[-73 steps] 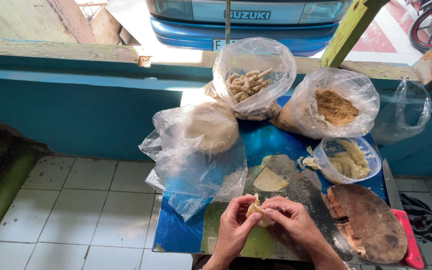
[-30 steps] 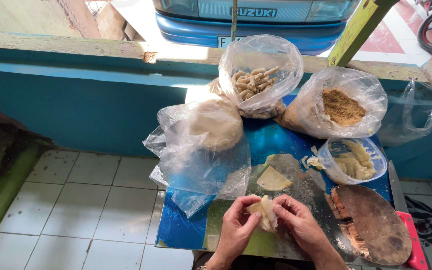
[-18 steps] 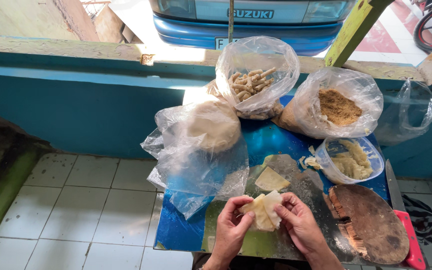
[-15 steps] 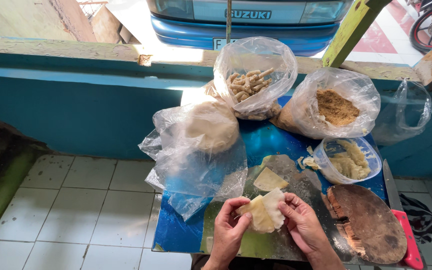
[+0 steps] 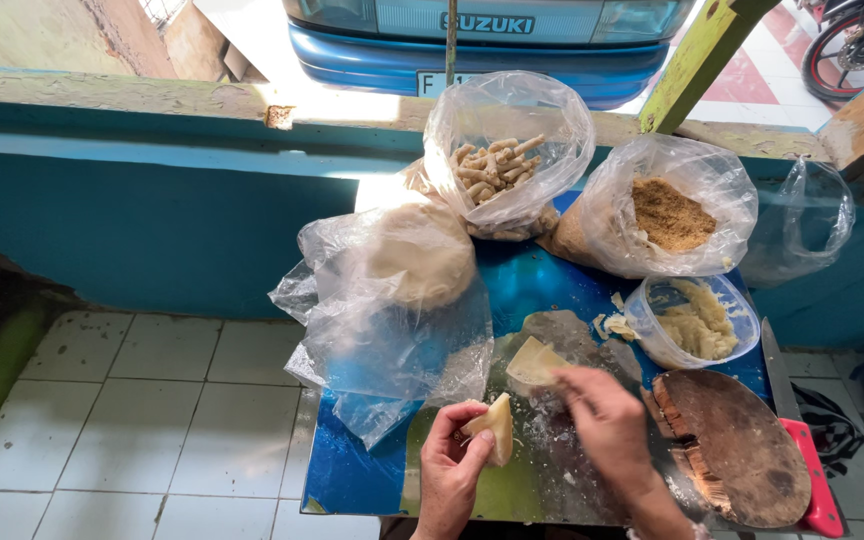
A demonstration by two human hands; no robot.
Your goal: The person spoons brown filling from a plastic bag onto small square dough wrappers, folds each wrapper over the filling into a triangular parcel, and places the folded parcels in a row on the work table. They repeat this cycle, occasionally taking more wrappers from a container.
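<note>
My left hand [image 5: 450,468] holds a folded pale dough piece [image 5: 496,424] upright above the blue table [image 5: 352,480]. Over the floured work patch, my right hand [image 5: 604,420] hovers palm down, fingers loosely curled, holding nothing that I can see. Its fingertips are close to a flat pale dough sheet [image 5: 535,360] lying on the table. A clear plastic tub of shredded yellowish filling [image 5: 697,320] stands just right of that sheet.
Clear bags stand at the table's back: dough rounds [image 5: 420,255], finger-shaped rolls [image 5: 497,165], brown crumbs [image 5: 670,215]. A round wooden board [image 5: 742,450] lies at the right on a red-edged tray [image 5: 820,490]. White floor tiles [image 5: 142,420] lie left; a teal wall [image 5: 152,210] is behind.
Both hands held the dough piece between them before. Now my right hand has let go and moved up-right toward the flat sheet; my left hand alone keeps the folded piece.
</note>
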